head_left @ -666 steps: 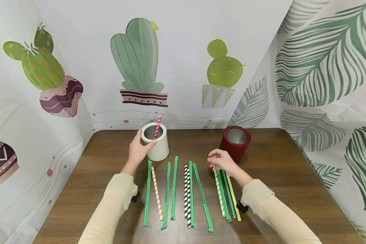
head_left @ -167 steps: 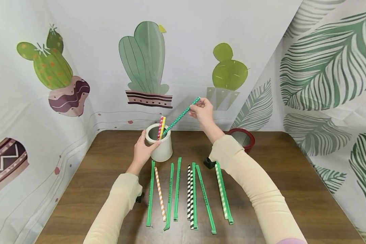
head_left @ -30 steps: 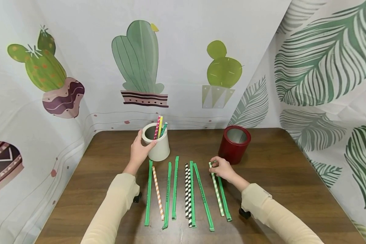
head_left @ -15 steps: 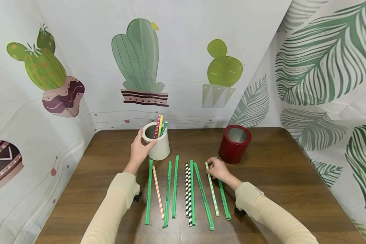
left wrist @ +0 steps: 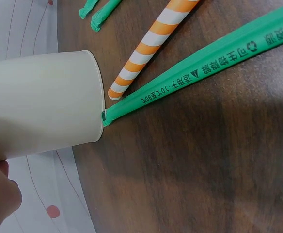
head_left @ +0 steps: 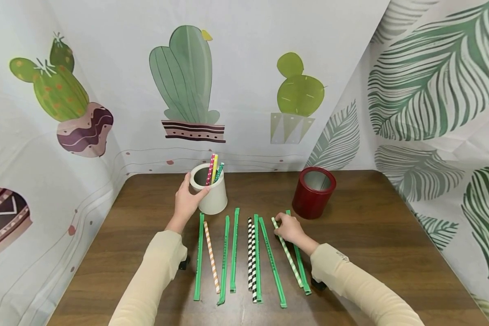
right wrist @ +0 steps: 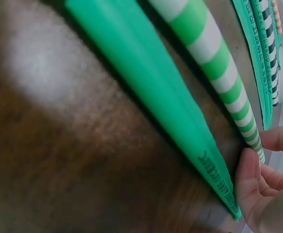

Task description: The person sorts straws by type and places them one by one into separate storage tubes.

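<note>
My right hand (head_left: 290, 229) pinches a likely light, crushable green-striped paper straw (head_left: 290, 259) near its eleven-o'clock tip, left hand (head_left: 185, 202) gripping a cream can (head_left: 215, 201).

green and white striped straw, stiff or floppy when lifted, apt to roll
The green and white striped straw is probably stiff, as it lies straight. Being slim and round, it may roll if nudged. The right hand pinches it near one end, so the other end could dip.

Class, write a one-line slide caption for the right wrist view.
Right hand pinching a green-and-white striped straw beside a green-wrapped straw.
</note>
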Available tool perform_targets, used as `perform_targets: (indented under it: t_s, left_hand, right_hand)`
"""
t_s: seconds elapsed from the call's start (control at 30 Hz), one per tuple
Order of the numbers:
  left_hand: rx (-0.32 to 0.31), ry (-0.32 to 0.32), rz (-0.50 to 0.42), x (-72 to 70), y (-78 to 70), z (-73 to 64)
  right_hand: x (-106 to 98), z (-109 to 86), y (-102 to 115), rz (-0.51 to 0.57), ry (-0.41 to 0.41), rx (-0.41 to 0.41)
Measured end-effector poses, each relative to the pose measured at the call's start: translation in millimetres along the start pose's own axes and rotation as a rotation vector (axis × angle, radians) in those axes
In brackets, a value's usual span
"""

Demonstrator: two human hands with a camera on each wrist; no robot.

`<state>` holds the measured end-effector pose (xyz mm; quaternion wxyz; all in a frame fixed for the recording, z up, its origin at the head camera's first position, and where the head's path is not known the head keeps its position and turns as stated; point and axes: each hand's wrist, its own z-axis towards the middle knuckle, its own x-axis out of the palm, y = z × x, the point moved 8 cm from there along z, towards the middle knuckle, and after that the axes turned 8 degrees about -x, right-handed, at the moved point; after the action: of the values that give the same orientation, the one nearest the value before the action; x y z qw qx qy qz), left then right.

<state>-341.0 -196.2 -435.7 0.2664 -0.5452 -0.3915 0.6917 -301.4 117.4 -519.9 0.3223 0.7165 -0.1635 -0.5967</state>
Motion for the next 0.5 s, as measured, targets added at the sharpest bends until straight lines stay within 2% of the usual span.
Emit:
perform_targets:
  t_s: [0.2,0.5]
  left_hand:
    - [0.002,-0.001,-0.003,0.3,0.9,0.3]
    - [0.014,-0.008,-0.006,0.0,0.9,1.3]
  right_hand:
    - [0.2,1.2,-1.0,-0.009,0.005,0.005]
    - [-7.6,6.4,4.7,0.144,0.009,0.041]
